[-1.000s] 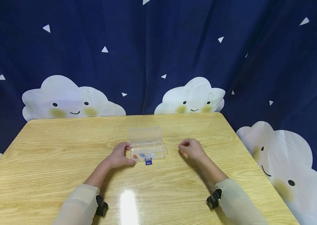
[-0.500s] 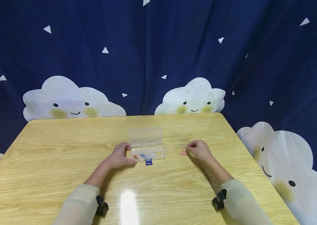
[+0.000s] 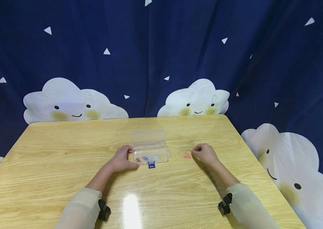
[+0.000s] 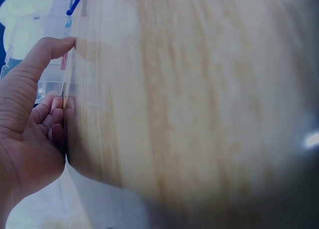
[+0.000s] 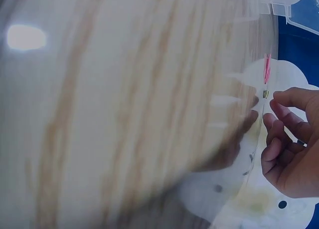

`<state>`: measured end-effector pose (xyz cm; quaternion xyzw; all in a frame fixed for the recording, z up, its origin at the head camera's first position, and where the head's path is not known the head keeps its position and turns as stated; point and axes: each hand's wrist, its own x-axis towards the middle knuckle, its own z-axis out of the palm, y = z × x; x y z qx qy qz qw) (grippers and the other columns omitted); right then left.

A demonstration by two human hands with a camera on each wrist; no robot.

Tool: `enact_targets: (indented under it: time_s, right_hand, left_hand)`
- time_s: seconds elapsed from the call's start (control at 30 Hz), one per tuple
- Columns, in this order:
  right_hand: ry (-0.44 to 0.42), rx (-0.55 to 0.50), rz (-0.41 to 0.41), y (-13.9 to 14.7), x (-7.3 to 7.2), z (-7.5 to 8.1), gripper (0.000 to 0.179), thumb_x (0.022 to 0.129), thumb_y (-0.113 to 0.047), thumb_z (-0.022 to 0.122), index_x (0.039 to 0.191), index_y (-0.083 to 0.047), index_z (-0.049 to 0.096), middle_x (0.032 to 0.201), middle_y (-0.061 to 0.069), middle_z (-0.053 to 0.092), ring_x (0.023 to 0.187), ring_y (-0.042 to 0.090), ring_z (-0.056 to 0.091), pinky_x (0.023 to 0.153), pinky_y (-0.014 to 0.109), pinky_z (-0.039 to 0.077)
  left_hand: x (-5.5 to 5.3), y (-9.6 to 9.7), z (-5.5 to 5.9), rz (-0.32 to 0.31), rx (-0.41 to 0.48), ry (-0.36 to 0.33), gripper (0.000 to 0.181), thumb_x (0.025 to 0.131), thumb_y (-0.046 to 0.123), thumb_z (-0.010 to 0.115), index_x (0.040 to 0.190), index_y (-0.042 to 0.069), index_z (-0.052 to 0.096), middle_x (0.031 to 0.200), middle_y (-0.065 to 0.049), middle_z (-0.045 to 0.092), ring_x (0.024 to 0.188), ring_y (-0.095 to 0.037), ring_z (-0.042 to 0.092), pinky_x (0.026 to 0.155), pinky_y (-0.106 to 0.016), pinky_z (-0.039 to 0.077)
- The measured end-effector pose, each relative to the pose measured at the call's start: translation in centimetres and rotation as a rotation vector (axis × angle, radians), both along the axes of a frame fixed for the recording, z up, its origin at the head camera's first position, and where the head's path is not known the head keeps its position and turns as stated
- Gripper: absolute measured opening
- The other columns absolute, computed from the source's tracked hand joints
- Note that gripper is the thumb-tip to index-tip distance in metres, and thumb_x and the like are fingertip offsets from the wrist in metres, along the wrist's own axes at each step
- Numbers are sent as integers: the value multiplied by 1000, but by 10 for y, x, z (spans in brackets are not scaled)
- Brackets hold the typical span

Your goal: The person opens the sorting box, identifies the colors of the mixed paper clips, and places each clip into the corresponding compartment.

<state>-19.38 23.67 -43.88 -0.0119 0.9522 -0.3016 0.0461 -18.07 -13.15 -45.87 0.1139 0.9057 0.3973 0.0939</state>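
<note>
My left hand (image 3: 124,158) grips the left end of a clear plastic box (image 3: 150,151), thumb at the front corner and fingers along the side. Its lid (image 3: 148,138) stands raised behind. Inside, along the front, lie a red paper clip (image 3: 138,160), a blue one (image 3: 145,158), a white one (image 3: 155,156) and a yellow one (image 3: 161,157). My right hand (image 3: 205,153) is low over the table right of the box, thumb and forefinger tips close together at another yellow paper clip (image 5: 265,94); I cannot tell whether they pinch it. Pink paper clips (image 5: 267,69) lie just beside.
A blue latch (image 3: 151,164) sticks out from the box's front edge. The wooden table (image 3: 161,197) reaches back to a dark blue curtain (image 3: 147,57) printed with clouds. Black wrist cameras (image 3: 224,204) are strapped at both sleeves.
My right hand has moved right, away from the box, uncovering the pink paper clips and then the yellow paper clip. The left hand and box have stayed put.
</note>
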Motion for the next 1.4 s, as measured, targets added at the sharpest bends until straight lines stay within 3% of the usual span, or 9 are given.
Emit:
enact_targets:
  time_s: [0.33, 0.97, 1.4]
  right_hand:
    - [-4, 32, 16, -5, 2, 0, 13, 86, -20, 61, 82, -10, 68, 64, 1, 58, 55, 14, 46, 54, 27, 37]
    - [3, 162, 35, -12, 1, 1, 11, 85, -21, 64, 83, -11, 68, 77, 1, 64, 64, 14, 52, 57, 27, 41]
    - [-17, 179, 14, -15, -3, 2, 7, 81, -16, 61, 76, -12, 65, 71, 1, 63, 59, 13, 50, 52, 25, 38]
  left_hand:
    - [1, 0, 0, 3, 6, 3, 65, 60, 25, 84, 109, 1, 47, 104, -9, 48, 92, -22, 38, 77, -30, 35]
    - [1, 0, 0, 7, 12, -11, 65, 61, 24, 83, 110, 1, 47, 103, -9, 48, 91, -21, 38, 76, -30, 35]
    - [-2, 0, -2, -6, -15, 8, 66, 61, 27, 84, 110, 2, 47, 100, -8, 47, 90, -21, 39, 76, -30, 35]
